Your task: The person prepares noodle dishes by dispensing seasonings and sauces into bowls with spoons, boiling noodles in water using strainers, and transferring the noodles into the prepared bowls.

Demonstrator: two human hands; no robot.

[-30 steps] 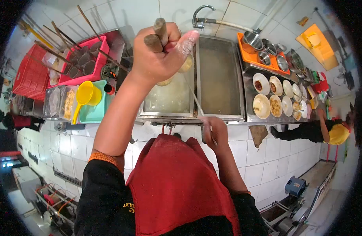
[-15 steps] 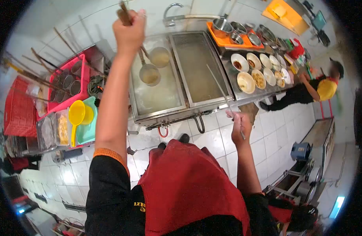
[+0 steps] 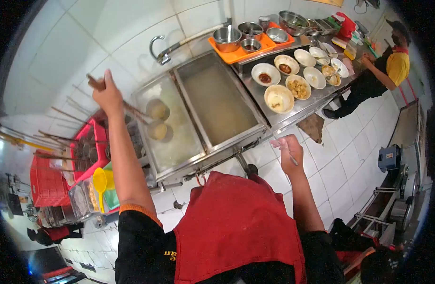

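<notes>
My left hand (image 3: 108,92) is closed around the wooden handles of two noodle strainers. The nearer noodle strainer (image 3: 157,129) and the farther noodle strainer (image 3: 157,110) hold pale contents and sit over the cloudy liquid in the left tank (image 3: 172,158) of a metal boiler. Closed around a long thin stick (image 3: 292,160), my right hand (image 3: 288,152) is in front of the counter's near edge, right of the boiler. Whether it is one stick or a pair of chopsticks, I cannot tell. Nearest to this hand on the counter is a bowl with pale contents (image 3: 279,99).
Beside the boiler's right tank (image 3: 217,104), several bowls stand on a steel counter (image 3: 293,118). Metal pots fill an orange tray (image 3: 236,56). A tap (image 3: 161,57) rises behind. Left are a pink basket (image 3: 100,142) and yellow dipper (image 3: 101,182). A co-worker (image 3: 387,71) stands right.
The view has turned, so the boiler and bowls appear farther left. My left hand, still on the strainer handles, appears lower and farther left. My right hand keeps hold of the stick.
</notes>
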